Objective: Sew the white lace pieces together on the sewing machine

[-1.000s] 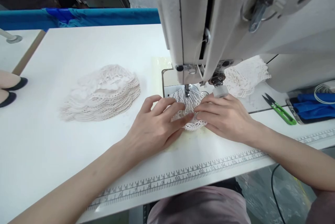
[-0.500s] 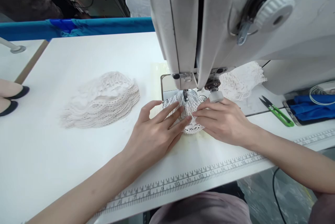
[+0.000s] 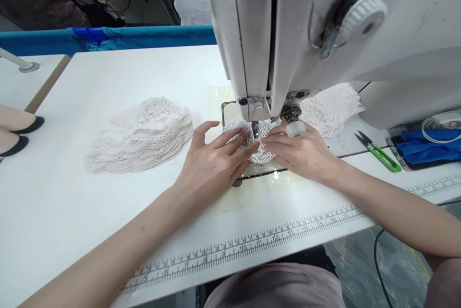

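A piece of white lace (image 3: pixel 263 155) lies under the presser foot (image 3: pixel 255 129) of the sewing machine (image 3: pixel 248 34). My left hand (image 3: pixel 219 154) rests on the lace's left side, fingers spread and pressing it down. On the right side, my right hand (image 3: pixel 300 152) has its fingers bunched together at the lace edge, thumb side hidden below the machine's white knob. Parts of the lace are covered by both hands. Behind the needle area, more white lace (image 3: pixel 329 109) lies gathered on the machine bed.
A stack of white lace pieces (image 3: pixel 144 137) sits on the table at left. Green thread snips (image 3: pixel 380 152) lie at right beside a tray with blue cloth (image 3: pixel 428 145). A printed ruler (image 3: pixel 248 249) runs along the front edge. Another person's fingertips (image 3: pixel 18 130) show at far left.
The lace has moved away from me under the presser foot, uncovering the plate edge in front. Both hands have moved slightly forward with it.
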A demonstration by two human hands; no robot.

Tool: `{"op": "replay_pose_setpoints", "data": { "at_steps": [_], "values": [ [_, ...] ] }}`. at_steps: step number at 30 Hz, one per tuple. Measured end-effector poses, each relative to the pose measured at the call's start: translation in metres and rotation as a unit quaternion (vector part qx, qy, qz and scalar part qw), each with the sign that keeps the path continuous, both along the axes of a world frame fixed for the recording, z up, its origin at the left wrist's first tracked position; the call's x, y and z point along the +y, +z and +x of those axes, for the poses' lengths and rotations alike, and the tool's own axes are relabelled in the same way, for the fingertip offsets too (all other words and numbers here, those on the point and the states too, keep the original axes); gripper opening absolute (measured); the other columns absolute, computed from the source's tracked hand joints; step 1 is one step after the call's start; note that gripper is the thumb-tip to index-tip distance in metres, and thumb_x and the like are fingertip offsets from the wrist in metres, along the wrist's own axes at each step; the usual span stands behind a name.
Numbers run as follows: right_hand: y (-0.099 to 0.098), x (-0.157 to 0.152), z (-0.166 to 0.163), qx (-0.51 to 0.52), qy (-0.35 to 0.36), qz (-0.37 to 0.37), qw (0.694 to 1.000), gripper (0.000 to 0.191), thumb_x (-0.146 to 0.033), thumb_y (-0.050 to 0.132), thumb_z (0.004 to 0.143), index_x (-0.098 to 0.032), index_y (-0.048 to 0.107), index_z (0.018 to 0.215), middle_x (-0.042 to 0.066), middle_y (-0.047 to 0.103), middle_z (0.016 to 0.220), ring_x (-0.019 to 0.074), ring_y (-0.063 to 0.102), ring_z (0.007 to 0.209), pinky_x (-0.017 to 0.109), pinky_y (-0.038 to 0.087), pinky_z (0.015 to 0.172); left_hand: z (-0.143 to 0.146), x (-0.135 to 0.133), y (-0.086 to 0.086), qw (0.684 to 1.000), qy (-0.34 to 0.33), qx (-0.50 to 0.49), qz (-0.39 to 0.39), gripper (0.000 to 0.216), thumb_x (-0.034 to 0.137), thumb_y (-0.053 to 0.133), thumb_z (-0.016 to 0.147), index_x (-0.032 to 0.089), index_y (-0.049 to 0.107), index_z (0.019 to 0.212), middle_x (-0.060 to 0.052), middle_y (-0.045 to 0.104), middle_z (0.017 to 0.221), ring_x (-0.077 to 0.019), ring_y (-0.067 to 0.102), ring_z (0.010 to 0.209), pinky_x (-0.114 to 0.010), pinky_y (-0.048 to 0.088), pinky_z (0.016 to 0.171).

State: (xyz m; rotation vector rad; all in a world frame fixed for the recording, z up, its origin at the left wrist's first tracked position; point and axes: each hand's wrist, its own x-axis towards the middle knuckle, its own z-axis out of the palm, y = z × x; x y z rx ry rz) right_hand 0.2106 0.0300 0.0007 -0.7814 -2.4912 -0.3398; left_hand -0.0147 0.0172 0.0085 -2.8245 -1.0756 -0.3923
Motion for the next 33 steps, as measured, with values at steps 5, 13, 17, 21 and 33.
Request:
{"op": "replay_pose_setpoints", "data": {
  "at_steps": [5,13,17,21,33],
  "values": [
    [-0.001,0.001,-0.002,-0.028,-0.036,-0.019,0.999,0.024,-0.007,0.050,0.086,-0.019,0.071,0.087,0.002,0.075,0.090,0.0189,0.065,0.085,0.033,0.045,0.079,0.004,0.001,-0.004,0.998,0.023,-0.017,0.052,0.027,0.024,0.046,0.095,0.029,0.062,0.116,-0.004,0.066,0.124,-0.0265,0.059,0.114,-0.052,0.032,0.097],
    [-0.005,0.001,-0.006,0.097,-0.079,-0.122,0.985,0.026,-0.019,0.048,0.094,-0.019,0.074,0.089,0.001,0.071,0.070,0.0135,0.062,0.065,0.027,0.045,0.065,0.012,0.002,0.002,0.960,0.101,-0.176,-0.193,0.023,0.032,0.050,0.093,0.025,0.071,0.100,-0.003,0.067,0.110,-0.0156,0.062,0.076,-0.036,0.045,0.075],
    [-0.006,0.002,-0.007,0.107,-0.101,-0.151,0.977,0.032,-0.033,0.048,0.097,-0.018,0.074,0.084,0.000,0.069,0.066,0.0131,0.060,0.062,0.026,0.043,0.062,0.014,0.011,0.007,0.907,0.096,-0.267,-0.312,0.035,0.041,0.044,0.096,0.022,0.072,0.086,-0.003,0.063,0.104,-0.0143,0.061,0.083,-0.028,0.047,0.074],
    [-0.004,0.001,-0.007,0.128,-0.081,-0.149,0.977,0.030,-0.034,0.051,0.097,-0.019,0.074,0.086,0.000,0.071,0.068,0.0132,0.062,0.065,0.026,0.043,0.063,0.014,0.012,0.008,0.901,0.092,-0.280,-0.318,0.040,0.041,0.046,0.095,0.019,0.068,0.070,-0.003,0.062,0.100,-0.0149,0.061,0.087,-0.028,0.045,0.075],
    [-0.001,-0.016,0.000,0.016,0.010,-0.026,0.999,0.025,-0.013,0.052,0.093,-0.022,0.070,0.079,-0.005,0.075,0.094,0.0132,0.066,0.090,0.032,0.045,0.085,0.009,-0.028,-0.001,0.992,-0.026,0.028,0.122,0.029,0.013,0.052,0.092,0.021,0.062,0.118,-0.006,0.066,0.124,-0.0247,0.059,0.116,-0.041,0.040,0.089]
  ]
}}
